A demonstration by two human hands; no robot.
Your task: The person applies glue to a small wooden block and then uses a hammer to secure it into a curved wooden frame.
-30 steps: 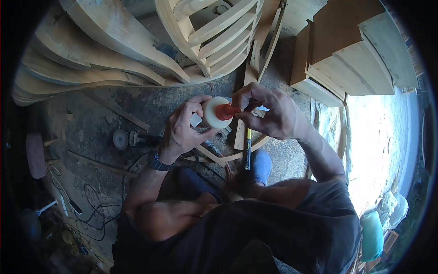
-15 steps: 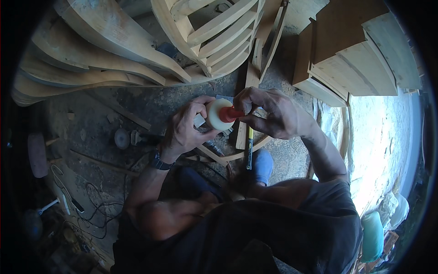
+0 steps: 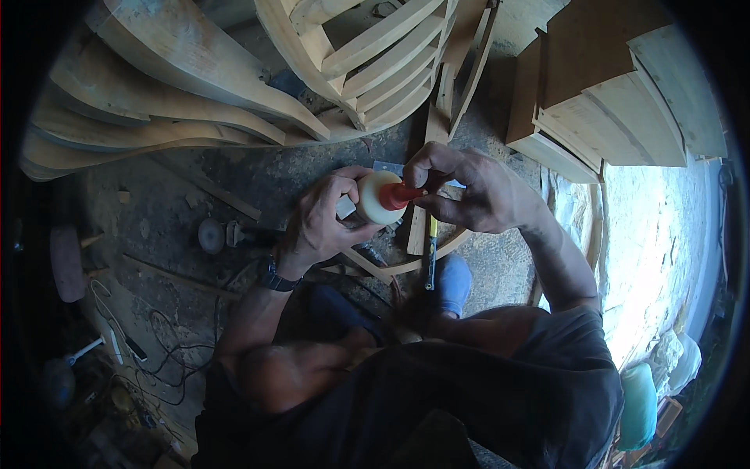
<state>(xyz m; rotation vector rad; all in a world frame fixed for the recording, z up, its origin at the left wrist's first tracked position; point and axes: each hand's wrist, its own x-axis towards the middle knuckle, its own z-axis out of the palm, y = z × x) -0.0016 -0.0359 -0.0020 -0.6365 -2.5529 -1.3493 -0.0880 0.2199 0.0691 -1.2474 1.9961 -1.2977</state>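
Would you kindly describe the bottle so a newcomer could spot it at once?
Below the slatted wooden frame, near mid-picture, the left hand grips the bottle, with the right hand at its nozzle. The nozzle is red and the body cream and rounded, unlike the small pale block beside it.

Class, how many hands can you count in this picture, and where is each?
2: the left hand grips the white bottle; the right hand has its fingers at the red nozzle.

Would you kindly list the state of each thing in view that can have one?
White bottle: held
Red nozzle: fitted to bottle
Left hand: closed around bottle
Right hand: at nozzle's tip, grip unclear
Angle grinder: lying on floor
Slatted frame: gaps uncovered
Wristwatch: strapped on
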